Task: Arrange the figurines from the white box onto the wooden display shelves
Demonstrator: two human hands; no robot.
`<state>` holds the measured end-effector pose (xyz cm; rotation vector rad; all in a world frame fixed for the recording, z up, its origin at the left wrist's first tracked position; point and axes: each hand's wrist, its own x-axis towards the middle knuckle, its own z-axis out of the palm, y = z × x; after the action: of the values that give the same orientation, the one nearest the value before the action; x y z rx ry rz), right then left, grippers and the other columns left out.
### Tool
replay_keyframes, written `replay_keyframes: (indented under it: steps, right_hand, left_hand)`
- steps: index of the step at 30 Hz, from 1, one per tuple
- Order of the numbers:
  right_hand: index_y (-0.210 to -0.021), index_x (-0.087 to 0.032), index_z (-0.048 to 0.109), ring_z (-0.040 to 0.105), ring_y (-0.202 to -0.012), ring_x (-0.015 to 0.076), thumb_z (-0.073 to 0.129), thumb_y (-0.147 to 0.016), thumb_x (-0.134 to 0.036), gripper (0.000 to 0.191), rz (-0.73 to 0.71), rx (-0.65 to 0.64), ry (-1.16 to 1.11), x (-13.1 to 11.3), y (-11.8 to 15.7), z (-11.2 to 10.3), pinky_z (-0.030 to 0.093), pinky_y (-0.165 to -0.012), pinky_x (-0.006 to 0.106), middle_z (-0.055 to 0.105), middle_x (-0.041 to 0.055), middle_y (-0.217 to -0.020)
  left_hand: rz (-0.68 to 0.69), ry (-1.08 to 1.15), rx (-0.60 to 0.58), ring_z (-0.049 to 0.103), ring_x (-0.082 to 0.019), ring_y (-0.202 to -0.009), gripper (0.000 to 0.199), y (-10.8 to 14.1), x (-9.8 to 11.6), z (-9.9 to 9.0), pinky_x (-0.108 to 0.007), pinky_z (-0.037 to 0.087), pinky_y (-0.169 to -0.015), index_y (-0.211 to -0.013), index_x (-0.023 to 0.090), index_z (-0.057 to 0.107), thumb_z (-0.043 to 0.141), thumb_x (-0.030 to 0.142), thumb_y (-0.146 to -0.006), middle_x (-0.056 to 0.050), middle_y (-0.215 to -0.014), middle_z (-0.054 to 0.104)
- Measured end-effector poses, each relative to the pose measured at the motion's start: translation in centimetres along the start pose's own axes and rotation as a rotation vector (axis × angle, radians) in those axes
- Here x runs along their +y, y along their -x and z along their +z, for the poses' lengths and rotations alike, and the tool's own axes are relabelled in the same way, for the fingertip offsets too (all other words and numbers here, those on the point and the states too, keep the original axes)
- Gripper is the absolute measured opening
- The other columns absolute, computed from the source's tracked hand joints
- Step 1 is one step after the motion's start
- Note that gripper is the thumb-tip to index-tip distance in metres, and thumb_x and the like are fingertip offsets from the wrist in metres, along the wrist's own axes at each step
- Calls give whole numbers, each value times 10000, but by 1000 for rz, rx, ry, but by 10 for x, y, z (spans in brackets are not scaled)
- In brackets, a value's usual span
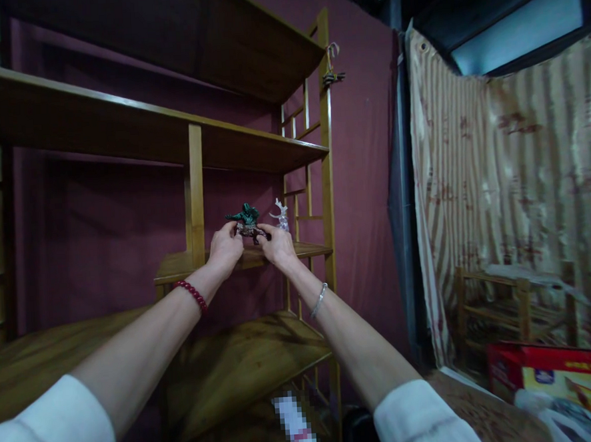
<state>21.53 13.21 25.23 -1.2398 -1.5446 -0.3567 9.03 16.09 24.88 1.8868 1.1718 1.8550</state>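
Between my two hands is a small dark figurine (248,216), its upper part green and its base brownish. My left hand (225,246) pinches its left side, and my right hand (277,244) grips the right side of the base. Both hands are at the small middle shelf (178,265) of a wooden rack; whether the base touches the board cannot be made out. Just behind my right hand stands a clear, antler-shaped ornament (281,215), its lower part partly hidden by that hand.
Above runs a long wooden shelf (118,112), with an upright divider (196,187) to the left of my hands. A lower shelf (244,357) lies beneath my forearms. On the right are a striped curtain (492,169), a small wooden stand (524,307) and a red box (504,365).
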Motion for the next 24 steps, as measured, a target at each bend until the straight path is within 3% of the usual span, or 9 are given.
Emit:
replay_keyframes:
  steps: [14, 19, 24]
  right_hand:
    - [-1009, -252, 652, 619, -938, 162, 591, -721, -195, 300, 96, -72, -13, 10, -23, 21, 457, -862, 256, 687, 20, -976]
    - [-985, -240, 660, 624, -924, 152, 593, -701, -156, 304, 131, -113, -19, 13, -31, 28, 461, -842, 238, 691, 26, -958]
    - [-993, -215, 661, 612, -959, 165, 573, -712, -139, 304, 111, -125, 3, 14, -33, 30, 448, -867, 246, 684, 51, -982]
  left_hand:
    - [-135, -61, 92, 605, -148, -667, 317, -18, -4, 11, -236, 438, -593, -1021, 191, 647, 551, 208, -720, -54, -762, 679]
    - [-190, -141, 101, 610, -170, -706, 330, -19, -4, 11, -244, 416, -578, -962, 199, 677, 577, 148, -651, -67, -818, 692]
    - [-149, -178, 115, 616, -188, -773, 333, -20, -6, 12, -253, 413, -607, -929, 207, 688, 579, 125, -625, -74, -875, 695]
